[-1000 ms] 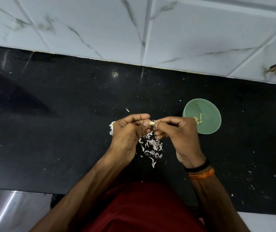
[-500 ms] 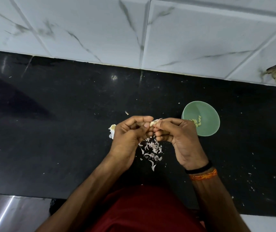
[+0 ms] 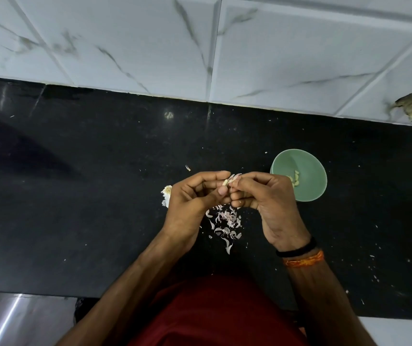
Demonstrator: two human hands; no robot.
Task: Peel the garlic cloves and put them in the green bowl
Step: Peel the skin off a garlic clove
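Above the black counter my left hand (image 3: 195,196) pinches a small garlic clove (image 3: 225,182) between thumb and forefinger. My right hand (image 3: 267,198) meets it fingertip to fingertip and pinches a pale flap of skin (image 3: 234,176) lifting off the clove. The green bowl (image 3: 307,168) stands just right of my right hand, with a few peeled cloves (image 3: 295,180) inside. A piece of the garlic bulb (image 3: 166,193) lies on the counter, half hidden behind my left hand.
A heap of peeled skins (image 3: 226,222) lies on the black counter (image 3: 75,196) under my hands. White marbled wall tiles (image 3: 150,46) rise behind the counter. A brownish lump (image 3: 410,106) sticks to the wall at far right. Small flakes dot the counter's right side.
The skin has lifted further off the clove between my fingertips. Both hands stay together in nearly the same spot.
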